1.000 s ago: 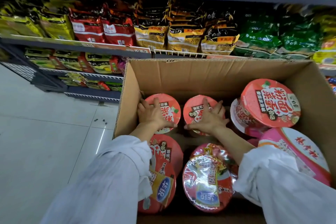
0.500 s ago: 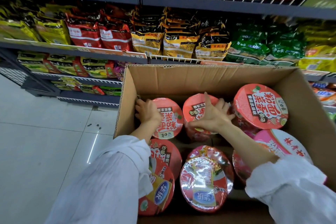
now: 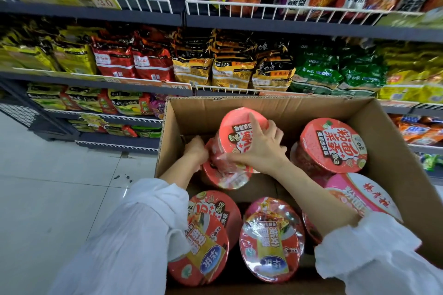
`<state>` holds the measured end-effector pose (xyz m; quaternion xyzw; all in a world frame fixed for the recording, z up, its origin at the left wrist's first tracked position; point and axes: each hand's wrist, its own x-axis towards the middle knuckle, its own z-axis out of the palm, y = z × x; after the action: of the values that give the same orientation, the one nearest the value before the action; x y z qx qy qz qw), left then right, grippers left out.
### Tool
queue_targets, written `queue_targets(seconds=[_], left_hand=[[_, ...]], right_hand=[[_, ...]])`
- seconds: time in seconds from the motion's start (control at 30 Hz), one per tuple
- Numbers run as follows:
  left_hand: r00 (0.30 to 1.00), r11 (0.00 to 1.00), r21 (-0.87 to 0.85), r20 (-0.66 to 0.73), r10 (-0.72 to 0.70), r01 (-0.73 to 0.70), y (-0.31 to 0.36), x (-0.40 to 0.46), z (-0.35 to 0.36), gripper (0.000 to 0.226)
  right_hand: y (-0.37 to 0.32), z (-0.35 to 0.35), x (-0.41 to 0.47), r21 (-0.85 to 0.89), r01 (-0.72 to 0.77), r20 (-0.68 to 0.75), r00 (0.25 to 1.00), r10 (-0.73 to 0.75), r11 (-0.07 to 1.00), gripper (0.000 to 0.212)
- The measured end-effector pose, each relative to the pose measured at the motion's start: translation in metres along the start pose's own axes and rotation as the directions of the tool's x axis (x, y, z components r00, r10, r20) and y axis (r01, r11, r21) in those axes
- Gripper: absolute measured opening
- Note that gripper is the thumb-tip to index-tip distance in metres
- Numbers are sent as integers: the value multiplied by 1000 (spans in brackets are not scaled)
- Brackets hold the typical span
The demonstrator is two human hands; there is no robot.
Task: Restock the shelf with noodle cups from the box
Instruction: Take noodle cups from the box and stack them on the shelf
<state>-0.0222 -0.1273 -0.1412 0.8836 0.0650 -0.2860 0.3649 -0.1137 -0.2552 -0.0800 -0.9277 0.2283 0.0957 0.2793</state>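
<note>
Sleeves (image 3: pixel 134 235) frame the near end of the box (image 3: pixel 388 151), where more cups (image 3: pixel 271 239) lie. Farther in, the right hand (image 3: pixel 261 148) spreads over a pink-lidded cup (image 3: pixel 242 134), fingers curled on its lid, while the left hand (image 3: pixel 197 151) grips its side — the pick-up step, I judge. Next comes a lift clear of the wall toward the shelf (image 3: pixel 299 27) — where a free slot lies, I cannot tell.
</note>
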Motion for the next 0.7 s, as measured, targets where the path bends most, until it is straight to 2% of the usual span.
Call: queue_targets(seconds=[0.07,0.1,0.17,0.23,0.3,0.37,0.4,0.53,0.63,0.7], left_hand=[[997,985,-156,26,-71,75,-1,-6,-3,23],[995,975,-202,35,-88,93,0,-8,-5,25],[994,963,-247,54,-95,106,3,-12,-11,28],[992,950,-292,82,-91,111,9,-19,-17,30],[991,933,-346,117,-64,101,17,-27,-23,31],[991,934,-351,132,-17,63,27,-37,-31,33],[991,938,-346,134,8,39,32,-44,-35,33],[985,925,-375,131,112,-55,45,-74,-60,35],[975,915,-378,105,195,-142,48,-98,-88,26],[965,908,-367,84,249,-203,50,-112,-112,23]], right_hand=[[3,-1,1,18,31,4,999,-32,999,116],[7,-5,1,91,62,-33,998,-59,994,106],[18,-18,3,392,128,-172,983,-64,911,82],[28,-29,1,691,94,-227,970,92,717,64],[33,-33,-2,869,7,-131,967,217,495,49],[25,-36,-12,950,-47,-10,984,178,310,29],[18,-38,-18,964,-45,10,991,130,263,28],[-6,-59,-37,965,47,-48,999,-1,257,41],[-30,-74,-56,968,42,-36,999,-28,246,58],[-50,-81,-69,965,58,-49,998,-41,255,59]])
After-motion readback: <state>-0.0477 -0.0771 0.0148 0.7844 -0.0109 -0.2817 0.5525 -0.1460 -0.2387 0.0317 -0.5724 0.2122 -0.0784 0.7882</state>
